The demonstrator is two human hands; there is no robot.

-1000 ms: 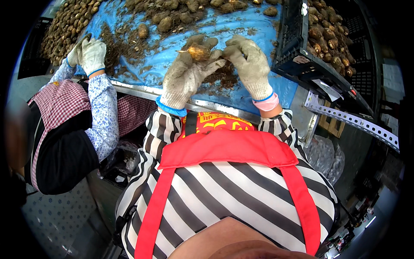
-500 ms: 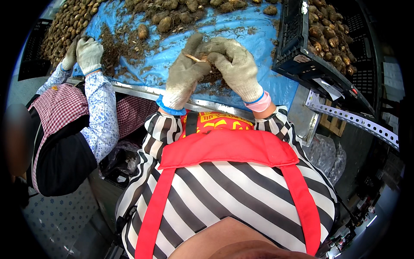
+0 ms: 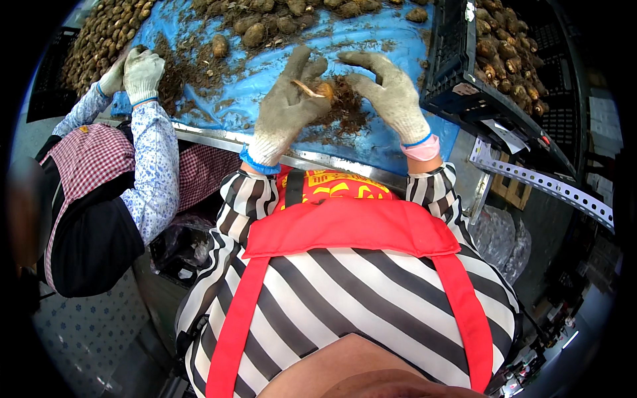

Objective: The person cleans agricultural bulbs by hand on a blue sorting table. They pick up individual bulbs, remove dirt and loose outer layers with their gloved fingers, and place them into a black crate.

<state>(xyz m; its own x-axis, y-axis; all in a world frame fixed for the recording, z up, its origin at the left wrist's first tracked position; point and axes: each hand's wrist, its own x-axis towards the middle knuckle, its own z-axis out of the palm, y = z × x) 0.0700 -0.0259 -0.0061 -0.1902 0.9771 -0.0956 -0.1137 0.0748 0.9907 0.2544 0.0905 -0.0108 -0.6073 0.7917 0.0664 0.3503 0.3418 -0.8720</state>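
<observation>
My left hand (image 3: 284, 107), in a soiled whitish work glove, is closed around a small brown taro corm (image 3: 324, 91). A pale shoot sticks out from the corm past my thumb, and the palm hides most of the rest. My right hand (image 3: 393, 99), gloved alike with a pink band at the wrist, is apart from the corm, thumb and fingers spread and nothing between them. Under and between both hands lies a heap of dark root fibres (image 3: 348, 109) on the blue plastic sheet (image 3: 302, 63).
Unsorted hairy taros (image 3: 272, 26) lie along the far side. A black crate (image 3: 458, 86) of taros stands at the right, beside a perforated metal rail (image 3: 541, 179). At the left, a co-worker's gloved hands (image 3: 141, 74) work near a large taro pile (image 3: 99, 46).
My right hand has let go of the corm and moved right, its fingers opening. My left hand keeps hold of the corm, now more exposed. The co-worker's hands shifted slightly.
</observation>
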